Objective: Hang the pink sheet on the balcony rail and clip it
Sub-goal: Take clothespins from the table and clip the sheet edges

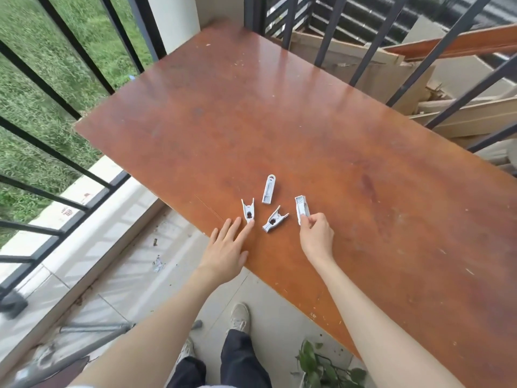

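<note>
Several grey clothes clips lie on a brown wooden table (279, 116) near its front edge. My right hand (316, 236) pinches the near end of the rightmost clip (301, 208), which still lies on the table. With straight fingers, my left hand (226, 247) touches the near end of the leftmost clip (248, 210) with its fingertip. Two more clips lie between them, one upright in the picture (269, 189) and one tilted (274, 219). No pink sheet is in view. The black balcony rail (56, 152) runs along the left.
Grass lies beyond the rail on the left. Behind black bars at the back right are stacked cardboard and boards (391, 68). A white pillar (173, 21) stands at the table's far left corner. A plant (324, 365) sits on the floor by my shoes (240, 316).
</note>
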A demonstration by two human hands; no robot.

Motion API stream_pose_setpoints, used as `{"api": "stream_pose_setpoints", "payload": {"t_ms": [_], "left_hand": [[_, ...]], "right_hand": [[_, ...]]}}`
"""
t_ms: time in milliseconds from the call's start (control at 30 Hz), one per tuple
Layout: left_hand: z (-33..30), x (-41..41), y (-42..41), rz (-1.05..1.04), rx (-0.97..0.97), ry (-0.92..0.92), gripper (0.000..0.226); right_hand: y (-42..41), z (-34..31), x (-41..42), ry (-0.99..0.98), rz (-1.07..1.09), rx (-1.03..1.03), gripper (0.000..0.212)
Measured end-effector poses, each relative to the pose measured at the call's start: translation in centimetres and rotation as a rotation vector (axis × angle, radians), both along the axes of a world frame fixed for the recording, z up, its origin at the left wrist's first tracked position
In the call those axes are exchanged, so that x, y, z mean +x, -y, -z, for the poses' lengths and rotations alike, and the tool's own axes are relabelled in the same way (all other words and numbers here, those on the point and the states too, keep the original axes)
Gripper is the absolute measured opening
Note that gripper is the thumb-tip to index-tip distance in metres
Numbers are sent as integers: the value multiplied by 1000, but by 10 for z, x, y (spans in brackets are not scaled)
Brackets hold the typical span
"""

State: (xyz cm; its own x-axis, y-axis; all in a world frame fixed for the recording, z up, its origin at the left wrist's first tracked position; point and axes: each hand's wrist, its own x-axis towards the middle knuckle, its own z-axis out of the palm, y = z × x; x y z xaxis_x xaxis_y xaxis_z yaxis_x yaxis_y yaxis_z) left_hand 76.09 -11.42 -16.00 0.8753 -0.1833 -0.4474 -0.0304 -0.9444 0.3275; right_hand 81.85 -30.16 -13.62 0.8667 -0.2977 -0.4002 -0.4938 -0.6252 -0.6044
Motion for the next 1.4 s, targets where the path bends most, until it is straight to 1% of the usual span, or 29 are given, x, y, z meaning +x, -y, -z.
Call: {"api": "stream_pose_setpoints", "payload": {"t_ms": [133, 233, 300, 367, 433, 533, 600, 700, 733, 800, 867, 933, 1000, 1067, 1100, 1200, 1267, 1367, 1400], "left_hand": [[-16, -18, -11, -127, -151, 32, 64], [-36, -52, -32, -271, -246, 71, 59], [-46, -81, -51, -382, -267, 107, 56], [-53, -112, -75, -497, -249, 170, 52], [-62, -142, -102, -647, -227, 202, 50], [-76, -188, -144, -867, -206, 254, 48], [-84, -221, -172, -1001, -198, 300, 46], [-97, -271, -209, -1197, -162, 394, 40], [-101, -287, -220, -1272, -153, 436, 38], [-109, -316, -241, -1439, -149, 510, 30], [-118, -339, -257, -1616, -143, 589, 20], [-132, -358, -269, -1805, -66, 657, 16], [-147, -370, -277, -1943, 11, 714, 28], [-163, -375, -285, -1990, 48, 839, 40], [-172, -374, -289, -2001, 80, 891, 45], [-193, -362, -299, -2048, 199, 942, 53], [-200, -354, -302, -2049, 240, 1001, 46], [-192, -354, -300, -1939, 311, 1113, 21], [-189, -356, -298, -1957, 296, 1138, 15]], "right_hand": [[-20, -19, -16, 41, -67, 126, 13], [-53, -39, -34, 35, -149, 231, 6], [-79, -48, -48, 12, -249, 276, 10], [-110, -54, -62, -31, -384, 281, 25], [-144, -58, -76, -79, -555, 263, 31], [-202, -67, -102, -166, -784, 289, 25], [-242, -75, -123, -248, -861, 352, 13], [-304, -90, -159, -345, -973, 443, 8], [-325, -94, -171, -373, -1006, 479, 10], [-363, -105, -194, -408, -1083, 524, 26], [-397, -117, -217, -427, -1183, 556, 36], [-428, -130, -239, -459, -1276, 573, 34], [-456, -145, -259, -500, -1294, 610, 23], [-481, -158, -274, -510, -1304, 658, 17], [-491, -164, -278, -507, -1323, 686, 20], [-515, -177, -285, -470, -1421, 773, 23], [-527, -181, -283, -454, -1439, 805, 23], [-537, -180, -277, -484, -1449, 820, 19], [-539, -180, -274, -483, -1473, 810, 18]]}}
